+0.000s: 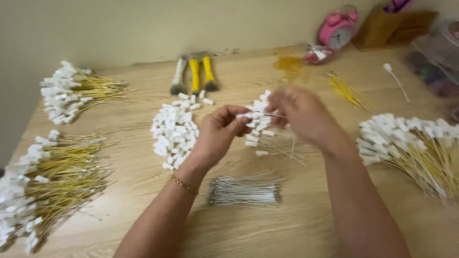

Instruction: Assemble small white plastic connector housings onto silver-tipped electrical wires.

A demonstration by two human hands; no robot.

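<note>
My left hand [217, 134] pinches a bunch of thin wires capped with small white plastic blocks [258, 122] above the wooden table [296, 224]. My right hand [299, 112], blurred, has its fingers closed at the top of that same bunch, on a white block or wire. A heap of loose white blocks [174, 131] lies just left of my left hand. A flat bundle of bare silver wires [245, 191] rests on the table below both hands.
Piles of yellow wires with white blocks lie at far left [74, 91], lower left [48, 184] and right [416, 143]. Yellow-handled pliers [193, 74] and loose yellow wires [344, 88] sit farther back. A pink alarm clock [337, 28] and wooden holder [382, 26] stand by the wall.
</note>
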